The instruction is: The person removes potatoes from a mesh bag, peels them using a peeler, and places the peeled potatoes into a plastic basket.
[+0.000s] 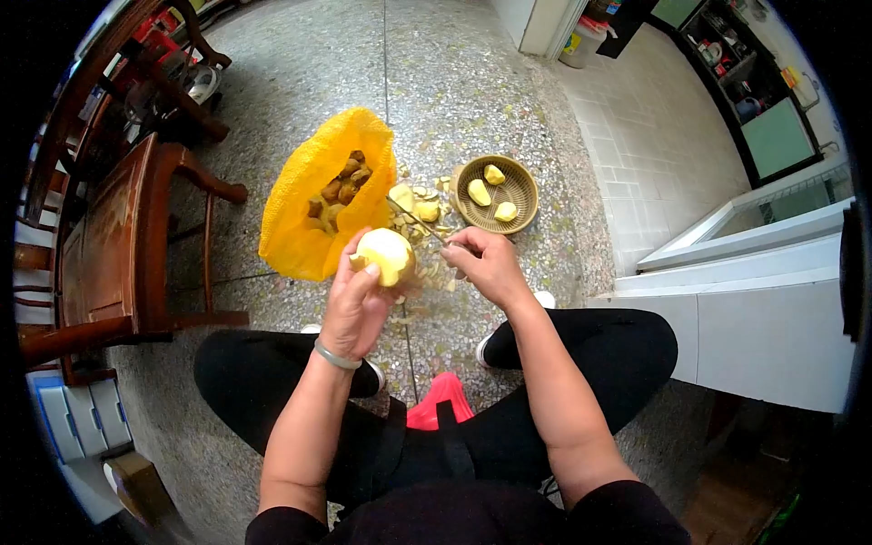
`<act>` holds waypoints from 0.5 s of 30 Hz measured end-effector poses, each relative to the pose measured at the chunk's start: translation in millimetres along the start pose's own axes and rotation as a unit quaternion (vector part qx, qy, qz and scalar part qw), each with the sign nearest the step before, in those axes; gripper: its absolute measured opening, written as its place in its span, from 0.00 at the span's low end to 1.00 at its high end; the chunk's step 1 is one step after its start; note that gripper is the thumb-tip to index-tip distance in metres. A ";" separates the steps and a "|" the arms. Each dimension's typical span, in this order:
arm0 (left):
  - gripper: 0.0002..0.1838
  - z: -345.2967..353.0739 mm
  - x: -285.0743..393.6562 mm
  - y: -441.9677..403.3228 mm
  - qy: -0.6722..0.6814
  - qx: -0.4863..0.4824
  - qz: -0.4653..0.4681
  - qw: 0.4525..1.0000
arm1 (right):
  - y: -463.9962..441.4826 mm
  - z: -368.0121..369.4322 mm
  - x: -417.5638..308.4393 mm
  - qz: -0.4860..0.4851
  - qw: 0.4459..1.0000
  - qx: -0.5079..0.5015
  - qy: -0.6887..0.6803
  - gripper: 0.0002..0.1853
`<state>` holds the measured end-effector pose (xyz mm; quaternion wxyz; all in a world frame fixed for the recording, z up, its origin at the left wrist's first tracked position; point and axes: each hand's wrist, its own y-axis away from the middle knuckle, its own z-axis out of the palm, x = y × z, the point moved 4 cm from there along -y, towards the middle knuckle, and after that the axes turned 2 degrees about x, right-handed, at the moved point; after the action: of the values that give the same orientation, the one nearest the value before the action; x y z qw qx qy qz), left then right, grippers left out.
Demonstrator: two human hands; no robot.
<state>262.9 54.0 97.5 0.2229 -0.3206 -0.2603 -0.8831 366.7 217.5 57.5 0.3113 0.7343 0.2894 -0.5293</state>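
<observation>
My left hand (357, 304), with a bracelet at the wrist, is closed around a partly peeled potato (387, 254); its pale yellow flesh faces up. In my right hand (489, 266) is the handle end of a thin, dark-bladed knife (420, 221). The blade points up and left, just beyond the potato and apart from it as far as I can see. Ahead on the left, a yellow woven bag (309, 200) stands open with several brown unpeeled potatoes (341, 189) inside. A round basket (529, 186) at front right holds 3 peeled potatoes (479, 192).
Peelings (427, 207) lie on the speckled floor (454, 82) between bag and basket. A wooden chair (118, 245) stands at left. To the right are a white ledge (772, 336) and a tiled floor area (636, 136). Something pink (440, 400) sits between my knees.
</observation>
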 end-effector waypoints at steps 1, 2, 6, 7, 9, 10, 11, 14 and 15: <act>0.28 -0.5 1.9 -0.7 -0.001 0.029 0.037 0.999 | 1.1 0.0 -1.4 -0.036 0.999 0.010 -0.005 0.13; 0.28 -1.0 2.0 -1.3 -0.001 0.029 0.036 0.999 | 2.8 0.2 -4.7 -0.035 0.999 0.010 -0.005 0.13; 0.28 -11.5 -1.8 -3.9 -0.013 0.010 0.010 1.000 | 15.5 -0.4 -35.6 -0.083 0.996 0.039 0.012 0.10; 0.28 -14.7 -5.2 -4.8 -0.019 0.013 -0.008 1.000 | 19.8 -0.1 -44.5 -0.120 0.990 0.060 0.045 0.10; 0.26 -14.5 -7.8 -7.5 -0.022 0.003 -0.003 1.000 | 25.5 5.3 -53.1 -0.193 0.974 0.070 0.094 0.10; 0.25 -13.3 -8.3 -8.1 -0.024 -0.005 0.002 1.000 | 30.4 9.4 -60.3 -0.264 0.951 0.080 0.142 0.12; 0.24 -8.5 -9.5 -7.5 -0.023 -0.002 0.012 1.000 | 34.0 13.4 -66.8 -0.263 0.952 0.070 0.142 0.12; 0.24 -15.9 -12.6 -6.7 -0.040 -0.016 0.006 0.999 | 35.5 18.6 -66.5 -0.344 0.908 0.096 0.220 0.12; 0.24 -14.3 -12.2 -7.0 -0.042 -0.028 0.018 0.999 | 31.8 15.2 -59.0 -0.331 0.913 0.110 0.211 0.12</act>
<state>261.1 53.5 77.5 0.2185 -0.3678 -0.2391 -0.8717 365.5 180.0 115.1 -0.0326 0.7206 0.5146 -0.4635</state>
